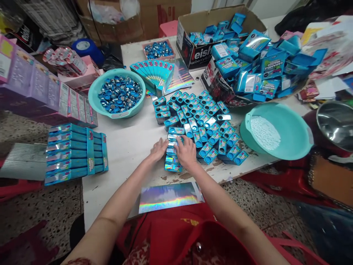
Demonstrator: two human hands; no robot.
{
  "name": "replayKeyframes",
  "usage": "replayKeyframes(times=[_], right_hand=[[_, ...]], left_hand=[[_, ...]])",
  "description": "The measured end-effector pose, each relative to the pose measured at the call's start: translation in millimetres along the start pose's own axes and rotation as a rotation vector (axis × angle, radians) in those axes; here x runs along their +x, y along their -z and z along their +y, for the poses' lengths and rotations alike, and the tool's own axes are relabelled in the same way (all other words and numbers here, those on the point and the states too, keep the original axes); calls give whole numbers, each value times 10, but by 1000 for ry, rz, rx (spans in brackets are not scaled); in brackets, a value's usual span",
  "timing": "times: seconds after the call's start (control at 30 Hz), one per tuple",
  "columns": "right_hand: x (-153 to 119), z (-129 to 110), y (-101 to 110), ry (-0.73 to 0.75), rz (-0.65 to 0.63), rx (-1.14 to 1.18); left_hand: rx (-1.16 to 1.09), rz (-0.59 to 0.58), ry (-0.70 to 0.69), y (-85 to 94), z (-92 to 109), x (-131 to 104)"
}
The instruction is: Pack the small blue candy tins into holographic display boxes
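White chipped table (pixel 117 156), blue containers (pixel 171 151), speckled floor (pixel 64 206)

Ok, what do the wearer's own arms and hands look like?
Left hand and right hand: no gloves. Forearms uncovered, no watch or cable visible. Red patterned cloth, probably a sleeve edge, shows on the left arm.

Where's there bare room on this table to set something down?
The widest bare patch of white table lies left of the left hand, bordered by the teal bowl and the row of blue boxes. It's crowded beyond the right hand, where small blue containers stand packed toward the teal basin.
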State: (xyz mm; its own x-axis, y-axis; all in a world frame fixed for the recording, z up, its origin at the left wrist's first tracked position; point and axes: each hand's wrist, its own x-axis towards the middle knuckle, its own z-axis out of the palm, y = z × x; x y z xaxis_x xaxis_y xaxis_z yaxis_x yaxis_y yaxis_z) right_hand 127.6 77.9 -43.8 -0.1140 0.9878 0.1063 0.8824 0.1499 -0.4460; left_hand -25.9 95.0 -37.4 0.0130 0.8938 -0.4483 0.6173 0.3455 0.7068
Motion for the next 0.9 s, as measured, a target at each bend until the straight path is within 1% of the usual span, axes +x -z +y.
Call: replayKeyframes(times=[0.07, 0.1, 0.13, 0.17, 0.2, 0.27, 0.3, 0.33, 0.4, 0.43, 0.5, 0.6, 0.67, 0.83, 0.9], right_hand=[[-103, 100, 131, 9, 39, 59], [-194, 166, 223, 11, 76, 103], [-312, 236, 322, 10, 113, 151], [-451, 304, 418, 7, 136, 198], [-605, 365, 502, 3, 133, 243], [-920, 459, 605, 9, 47, 299], [-1064, 491, 618, 22, -17, 297], [-1193, 514, 607, 37, -83, 275], [-1391, 537, 536, 66, -187, 184], [-1459, 540, 488, 76, -225, 130], [-1547, 534, 398, 96, -282, 35], [-1615, 515, 310, 137, -336, -73], [-1657, 508, 280, 160, -341, -120], [-1776, 526, 272, 236, -289, -119], [-1793, 525, 304, 234, -257, -87]], left_hand=[[269, 45, 71, 109, -46, -184], [371, 32, 73, 147, -67, -311], [432, -18, 54, 162, -84, -455], [462, -106, 16, 145, -93, -604], [472, -213, -39, 93, -93, -746], [465, -394, -164, -105, -75, -963], [453, -461, -208, -235, -63, -1022], [438, -517, -230, -371, -52, -1045], [416, -597, -204, -619, -44, -1010], [410, -617, -178, -713, -47, -969], [401, -613, -153, -827, -62, -883], [364, -598, -187, -860, -81, -807], [340, -604, -186, -855, -89, -789], [322, -585, -131, -905, -140, -753], [319, -576, -126, -930, -166, -734]])
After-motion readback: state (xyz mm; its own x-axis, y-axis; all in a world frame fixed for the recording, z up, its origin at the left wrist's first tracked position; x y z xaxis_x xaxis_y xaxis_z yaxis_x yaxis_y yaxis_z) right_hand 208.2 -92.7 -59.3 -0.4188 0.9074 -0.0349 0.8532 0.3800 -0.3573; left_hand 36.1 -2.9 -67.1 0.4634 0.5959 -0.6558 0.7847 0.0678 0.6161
